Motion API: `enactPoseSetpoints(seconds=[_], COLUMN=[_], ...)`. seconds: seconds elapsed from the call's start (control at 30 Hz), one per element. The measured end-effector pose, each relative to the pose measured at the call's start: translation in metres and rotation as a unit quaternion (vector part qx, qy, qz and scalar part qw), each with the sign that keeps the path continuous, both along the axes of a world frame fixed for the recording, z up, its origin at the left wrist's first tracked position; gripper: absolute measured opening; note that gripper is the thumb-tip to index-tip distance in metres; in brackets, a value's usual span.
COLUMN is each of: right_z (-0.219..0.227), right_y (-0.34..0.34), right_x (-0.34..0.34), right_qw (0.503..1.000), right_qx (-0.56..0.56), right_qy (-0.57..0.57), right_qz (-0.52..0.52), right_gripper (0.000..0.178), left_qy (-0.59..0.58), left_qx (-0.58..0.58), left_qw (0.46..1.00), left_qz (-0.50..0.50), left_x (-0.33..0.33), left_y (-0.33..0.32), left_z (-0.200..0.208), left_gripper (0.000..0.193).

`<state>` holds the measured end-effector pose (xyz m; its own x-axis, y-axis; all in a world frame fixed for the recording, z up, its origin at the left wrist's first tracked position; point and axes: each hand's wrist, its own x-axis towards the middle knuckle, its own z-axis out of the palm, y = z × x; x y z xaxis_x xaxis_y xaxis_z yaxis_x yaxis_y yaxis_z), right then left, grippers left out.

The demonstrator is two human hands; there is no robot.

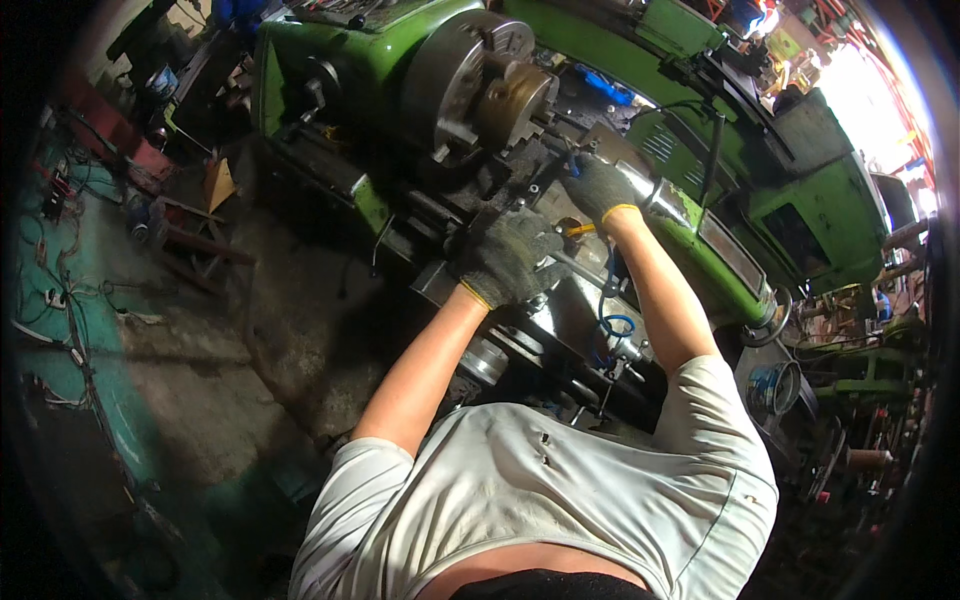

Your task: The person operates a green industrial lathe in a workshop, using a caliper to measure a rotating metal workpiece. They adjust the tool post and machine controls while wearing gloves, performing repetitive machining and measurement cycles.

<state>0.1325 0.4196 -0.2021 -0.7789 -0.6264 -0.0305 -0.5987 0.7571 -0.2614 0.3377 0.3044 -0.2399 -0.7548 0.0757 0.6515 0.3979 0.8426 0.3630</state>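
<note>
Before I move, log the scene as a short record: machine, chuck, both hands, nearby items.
Machine: green lathe
Chuck: large metal chuck, brownish round metal piece at its face
Left hand: gloved left hand, over the carriage area; grip unclear
Right hand: gloved right hand, farther forward; grip unclear
Nearby: yellow item between the hands; looped blue cord

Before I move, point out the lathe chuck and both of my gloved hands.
Lathe chuck (438, 85), head view: its round grey body.
Left hand (506, 256), head view: middle of the dark glove.
Right hand (600, 188), head view: middle of the dark glove.
</note>
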Motion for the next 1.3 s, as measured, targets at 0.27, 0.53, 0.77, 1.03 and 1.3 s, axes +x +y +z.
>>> enactPoseSetpoints(seconds=[0.27,0.53,0.77,1.03,1.3], right_z=[-0.031,-0.01,-0.01,-0.008,-0.01], right_y=[0.01,0.003,0.0,-0.009,-0.006], right_x=[-0.031,0.003,0.008,-0.006,-0.004], right_qw=[0.998,1.0,1.0,1.0,0.999], right_qx=[0.046,-0.014,-0.021,-0.026,-0.034], right_qy=[0.024,0.013,0.011,0.005,-0.01], right_qz=[0.04,0.012,-0.001,-0.012,-0.011], right_gripper=[0.046,0.043,0.042,0.054,0.046], left_qy=[0.025,0.031,0.022,0.024,0.02], left_qx=[0.004,0.003,0.006,0.002,0.009], left_qw=[1.0,0.999,1.0,1.0,1.0], left_qz=[-0.008,0.003,-0.002,0.002,0.005], left_x=[-0.003,-0.001,-0.002,-0.001,0.0], left_y=[0.002,0.0,-0.002,0.001,-0.001], left_z=[-0.001,-0.002,-0.004,0.001,-0.003], left_gripper=[0.03,0.035,0.032,0.031,0.031])
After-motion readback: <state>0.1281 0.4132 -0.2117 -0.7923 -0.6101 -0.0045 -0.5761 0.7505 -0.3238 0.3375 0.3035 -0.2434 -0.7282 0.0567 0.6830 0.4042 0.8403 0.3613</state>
